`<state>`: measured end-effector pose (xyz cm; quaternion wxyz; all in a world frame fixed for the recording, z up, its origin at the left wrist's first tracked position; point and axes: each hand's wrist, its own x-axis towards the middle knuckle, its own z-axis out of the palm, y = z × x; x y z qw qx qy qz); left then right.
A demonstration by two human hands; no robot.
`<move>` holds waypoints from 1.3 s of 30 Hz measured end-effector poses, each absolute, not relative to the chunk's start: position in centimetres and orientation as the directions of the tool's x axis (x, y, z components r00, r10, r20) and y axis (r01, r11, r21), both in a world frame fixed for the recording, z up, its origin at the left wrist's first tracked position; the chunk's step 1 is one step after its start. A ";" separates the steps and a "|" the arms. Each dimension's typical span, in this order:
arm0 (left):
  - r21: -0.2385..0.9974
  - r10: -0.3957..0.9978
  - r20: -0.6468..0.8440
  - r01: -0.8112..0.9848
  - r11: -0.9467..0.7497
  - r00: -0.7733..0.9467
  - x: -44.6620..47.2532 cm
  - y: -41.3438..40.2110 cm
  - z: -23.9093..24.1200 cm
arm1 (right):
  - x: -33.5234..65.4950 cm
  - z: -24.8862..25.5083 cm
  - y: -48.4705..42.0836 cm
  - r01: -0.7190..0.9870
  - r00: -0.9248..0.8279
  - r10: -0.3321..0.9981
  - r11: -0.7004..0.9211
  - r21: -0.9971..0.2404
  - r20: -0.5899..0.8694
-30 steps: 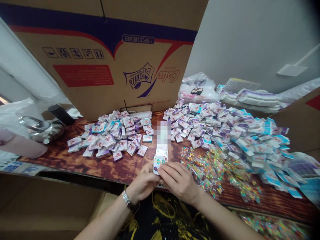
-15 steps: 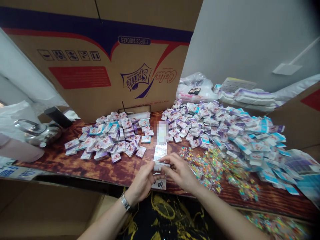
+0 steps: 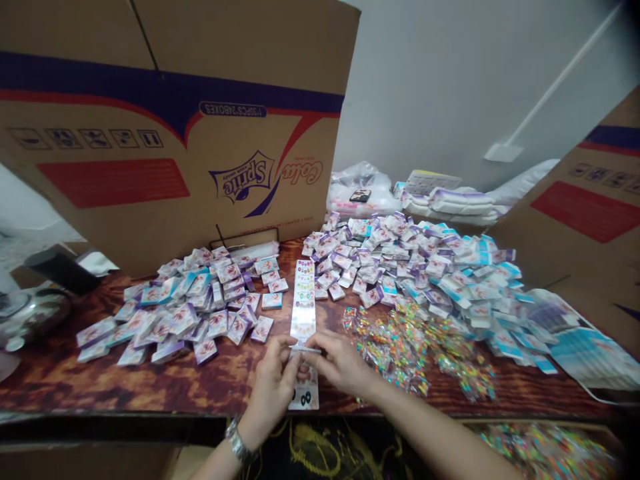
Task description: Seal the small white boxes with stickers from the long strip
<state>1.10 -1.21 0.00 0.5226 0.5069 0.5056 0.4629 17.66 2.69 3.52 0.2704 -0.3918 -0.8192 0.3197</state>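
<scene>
A long narrow printed card strip [image 3: 304, 300] with rows of small coloured dots lies flat on the brown table [image 3: 150, 380], running away from me. My left hand [image 3: 274, 383] and my right hand [image 3: 340, 360] both pinch the strip near its middle, fingers closed on it. Its lower end [image 3: 305, 398] shows between my hands at the table's front edge. A pile of small purple and white boxes [image 3: 190, 303] lies to the left of my hands. A loose heap of colourful little packets [image 3: 410, 340] lies just right of my right hand.
A big upside-down cardboard carton [image 3: 165, 133] stands at the back left. A wider spread of flat purple, white and blue box blanks [image 3: 430, 267] covers the right side. Another carton [image 3: 575, 220] stands at right. A metal kettle [image 3: 25, 313] sits far left. Plastic bags [image 3: 360, 187] lie at the back.
The strip, earlier folded and held up between my fingers, has been unfolded and laid out flat on the table. The view has shifted right and lower.
</scene>
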 end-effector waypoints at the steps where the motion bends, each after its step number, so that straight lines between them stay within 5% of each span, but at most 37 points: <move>1: 0.997 0.997 -0.062 0.040 0.060 0.047 1.2 -1.0 0.2 | 18.2 3.2 3.9 0.506 -0.526 0.833 0.468 -0.724 0.171; 7: 0.991 0.999 -0.026 0.129 0.024 0.019 1.2 -0.9 1.1 | 21.5 -0.3 13.2 0.814 -0.067 0.993 0.113 -0.569 0.101; 15: 0.996 0.997 -0.047 0.083 0.042 0.058 1.9 -1.3 0.4 | 20.3 -3.7 14.4 0.888 0.100 0.992 -0.054 -0.457 0.076; 27: 0.857 0.936 -0.312 -0.379 0.350 0.161 5.8 0.6 3.2 | 22.1 2.1 3.8 0.772 -0.067 0.963 0.215 -0.598 0.260; 32: 0.766 0.888 -0.333 -0.457 0.451 0.319 6.9 0.6 3.9 | 20.9 2.8 -1.6 0.715 -0.310 0.832 0.523 -0.464 0.461; 35: 0.768 0.873 -0.354 -0.428 0.477 0.336 6.3 0.2 3.5 | 20.3 3.5 -3.6 0.636 -0.481 0.771 0.634 -0.439 0.417; 39: 0.835 0.888 -0.360 -0.326 0.443 0.285 4.6 -0.3 3.1 | 21.4 4.9 -2.6 0.449 -0.623 0.736 0.614 -0.649 0.265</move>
